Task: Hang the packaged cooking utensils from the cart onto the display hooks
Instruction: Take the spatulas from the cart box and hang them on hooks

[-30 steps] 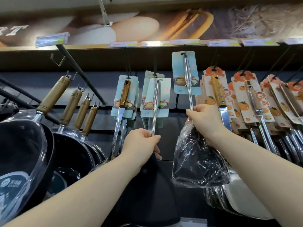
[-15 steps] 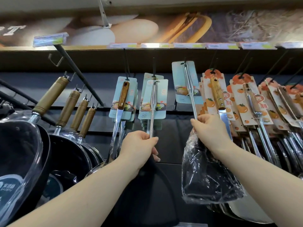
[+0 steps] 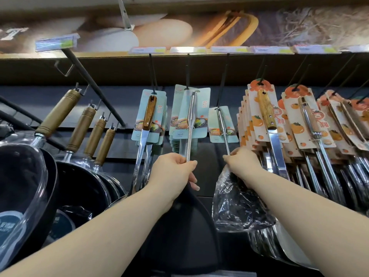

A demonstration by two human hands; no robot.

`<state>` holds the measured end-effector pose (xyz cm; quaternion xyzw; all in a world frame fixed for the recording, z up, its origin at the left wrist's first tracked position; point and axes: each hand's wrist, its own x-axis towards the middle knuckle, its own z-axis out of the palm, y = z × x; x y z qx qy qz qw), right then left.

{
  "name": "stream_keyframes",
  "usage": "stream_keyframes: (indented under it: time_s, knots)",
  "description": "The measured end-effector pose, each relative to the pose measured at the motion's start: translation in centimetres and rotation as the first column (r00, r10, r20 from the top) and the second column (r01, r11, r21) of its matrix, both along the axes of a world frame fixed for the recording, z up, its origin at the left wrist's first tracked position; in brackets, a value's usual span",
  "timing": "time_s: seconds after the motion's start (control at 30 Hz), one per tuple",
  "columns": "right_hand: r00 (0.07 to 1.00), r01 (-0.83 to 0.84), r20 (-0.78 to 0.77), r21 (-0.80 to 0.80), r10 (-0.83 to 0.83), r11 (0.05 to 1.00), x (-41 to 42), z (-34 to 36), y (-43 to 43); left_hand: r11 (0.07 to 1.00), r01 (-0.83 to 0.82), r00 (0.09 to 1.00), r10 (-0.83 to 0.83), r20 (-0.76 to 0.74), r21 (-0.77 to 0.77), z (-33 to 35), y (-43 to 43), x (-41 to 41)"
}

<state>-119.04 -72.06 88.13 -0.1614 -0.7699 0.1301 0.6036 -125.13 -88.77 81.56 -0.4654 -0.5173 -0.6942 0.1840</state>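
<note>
Steel utensil on pale-blue card (image 3: 223,125): right hand (image 3: 242,162) is gripping its shaft, likely seating it on the black wire hook (image 3: 222,84); left hand (image 3: 173,170) is clasping the neighbouring steel spatula (image 3: 190,120) clear.

two steel-handled utensils on blue cards (image 3: 191,114) (image 3: 222,124) hang upright, side by side, from black hooks (image 3: 223,80).

Glossy polished metal is seen on the utensil shafts (image 3: 190,124), crinkled clear plastic on the bag (image 3: 237,208), ribbed wood on the pan handles (image 3: 58,114).

A white letter T stands on the banner (image 3: 189,29); orange cards (image 3: 295,126) carry red Chinese characters, too blurred to read
</note>
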Motion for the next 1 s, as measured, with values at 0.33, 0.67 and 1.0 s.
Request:
stream_keyframes:
  time_s: [0.33,0.67,1.0]
  knots:
    - [0.963,0.111,0.253,-0.082,-0.087,0.99,-4.7,-0.5,2.9,1.0,-0.028,0.999,0.028,-0.034,0.001,0.5,-0.2,0.2]
    - [0.949,0.094,0.301,0.026,-0.097,0.995,-3.7,-0.8,0.2,0.999,-0.02,0.997,0.022,-0.072,0.025,0.7,1.0,0.3]
    - [0.805,-0.591,-0.042,-0.139,0.592,0.795,2.7,-3.6,-5.4,0.998,-0.06,0.991,0.063,-0.121,0.032,0.0,4.9,1.2]
